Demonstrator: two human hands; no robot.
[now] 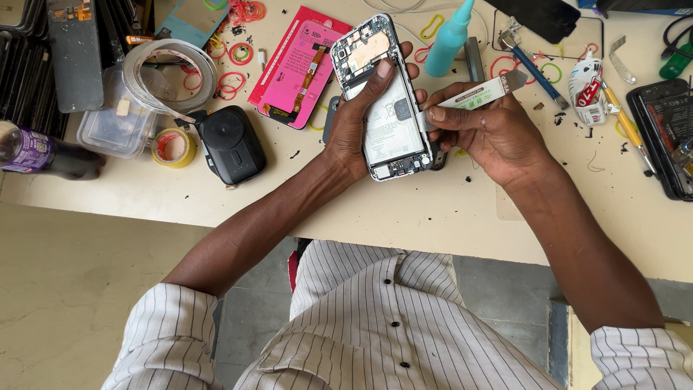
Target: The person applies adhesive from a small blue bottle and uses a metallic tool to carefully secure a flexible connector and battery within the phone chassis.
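Observation:
My left hand (357,119) grips an opened smartphone (382,137) with its back cover off, so the white battery and the circuit board at the top show. The thumb lies across the battery. My right hand (487,133) pinches a flat white pry tool (482,92) whose near end sits at the phone's right edge, against the battery. Both hands hover just above the beige worktable (404,217).
A pink packet with a flex cable (299,68), a teal squeeze bottle (449,40), a black round-lens device (231,144), tape rolls (172,146), a clear plastic box (119,119), rubber bands, a blue-handled tool (538,72), a white glue tube (586,90) and another opened phone (668,137) lie around.

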